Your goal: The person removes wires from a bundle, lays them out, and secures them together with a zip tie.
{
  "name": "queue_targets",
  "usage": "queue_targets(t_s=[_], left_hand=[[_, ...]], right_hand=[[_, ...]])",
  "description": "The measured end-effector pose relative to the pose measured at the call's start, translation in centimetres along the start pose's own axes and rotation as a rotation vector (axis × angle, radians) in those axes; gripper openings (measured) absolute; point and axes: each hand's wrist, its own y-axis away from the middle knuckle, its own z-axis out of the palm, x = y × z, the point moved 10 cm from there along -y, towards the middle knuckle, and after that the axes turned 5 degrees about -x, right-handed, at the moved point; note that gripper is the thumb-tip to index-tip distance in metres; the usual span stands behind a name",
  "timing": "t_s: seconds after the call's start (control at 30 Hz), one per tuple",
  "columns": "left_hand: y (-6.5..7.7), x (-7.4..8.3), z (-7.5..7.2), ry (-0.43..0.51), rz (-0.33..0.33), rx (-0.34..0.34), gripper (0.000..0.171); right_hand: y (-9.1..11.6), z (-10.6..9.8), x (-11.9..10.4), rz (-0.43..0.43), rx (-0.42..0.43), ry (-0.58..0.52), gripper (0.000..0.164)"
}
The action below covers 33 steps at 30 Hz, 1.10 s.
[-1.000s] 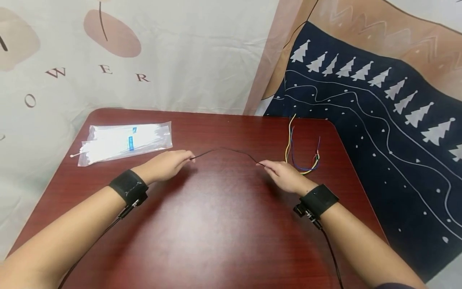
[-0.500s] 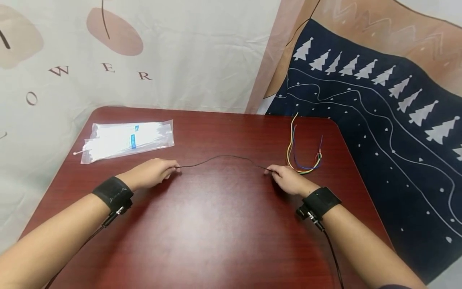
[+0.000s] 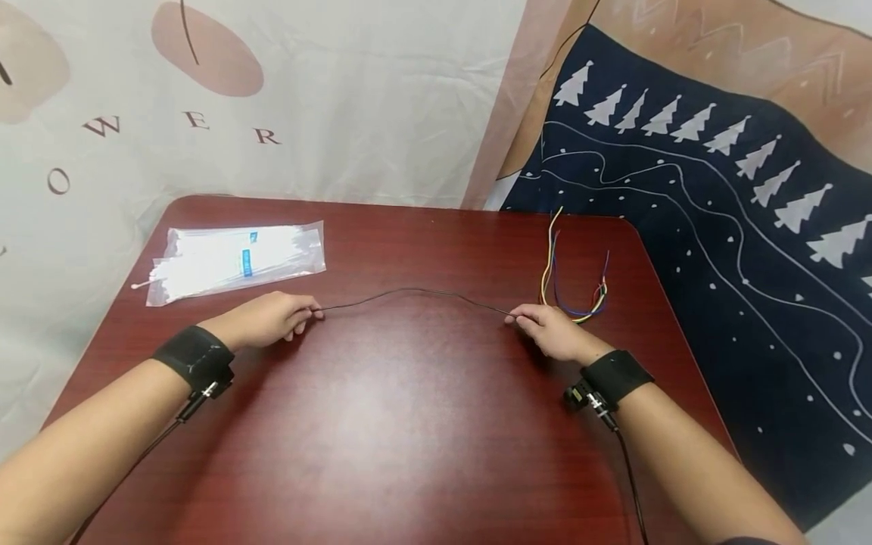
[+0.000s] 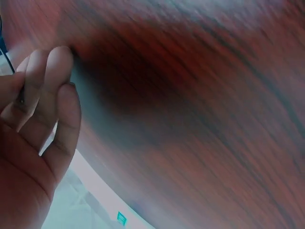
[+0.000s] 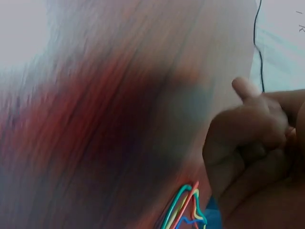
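A thin black wire (image 3: 415, 289) spans the space between both hands, bowed upward in a shallow arch over the table. At its left end my left hand (image 3: 272, 318) pinches it between thumb and fingers. My right hand (image 3: 555, 331) pinches the other end, and the wire shows again beyond the fingertips in the right wrist view (image 5: 258, 45). Thumb and index finger meet on the wire in the left wrist view, while the other fingers (image 4: 59, 67) are loosely bent.
A bundle of coloured wires (image 3: 579, 314) lies just behind my right hand. At the back left is a clear bag of white cable ties (image 3: 238, 261). The dark red table (image 3: 381, 439) meets a patterned cloth (image 3: 681, 197) on the right and a pale cloth (image 3: 381, 98) behind.
My left hand has moved left and my right hand slightly right, so they are farther apart. The wire between them has become longer and flatter.
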Motion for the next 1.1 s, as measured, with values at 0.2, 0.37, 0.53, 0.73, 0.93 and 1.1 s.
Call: queue_targets(t_s=[0.2,0.37,0.53,0.73,0.93,1.1], left_hand=[[0.5,-0.7,-1.0,-0.094,-0.101,-0.012,0.015],[1.2,-1.3,-1.5,-0.076,-0.106,-0.032,0.013],[1.4,-1.9,-2.2,-0.029,-0.125,-0.049,0.015],[1.1,-2.3,-2.6,-0.058,-0.133,-0.042,0.016],[1.0,-2.4,-1.7,-0.05,-0.132,-0.033,0.014],[0.6,-2.4,-0.7,-0.059,-0.137,-0.053,0.01]], right_hand=[[0.5,-0.6,0.9,0.055,-0.029,-0.039,0.028],[0.8,-0.4,1.1,0.02,-0.093,-0.087,0.027],[0.9,0.4,1.3,-0.005,-0.202,-0.208,0.028],[0.7,1.0,1.1,-0.002,-0.217,-0.237,0.03],[0.7,1.9,1.3,0.053,-0.172,-0.207,0.019],[-0.3,2.4,2.3,-0.007,-0.064,-0.041,0.009]])
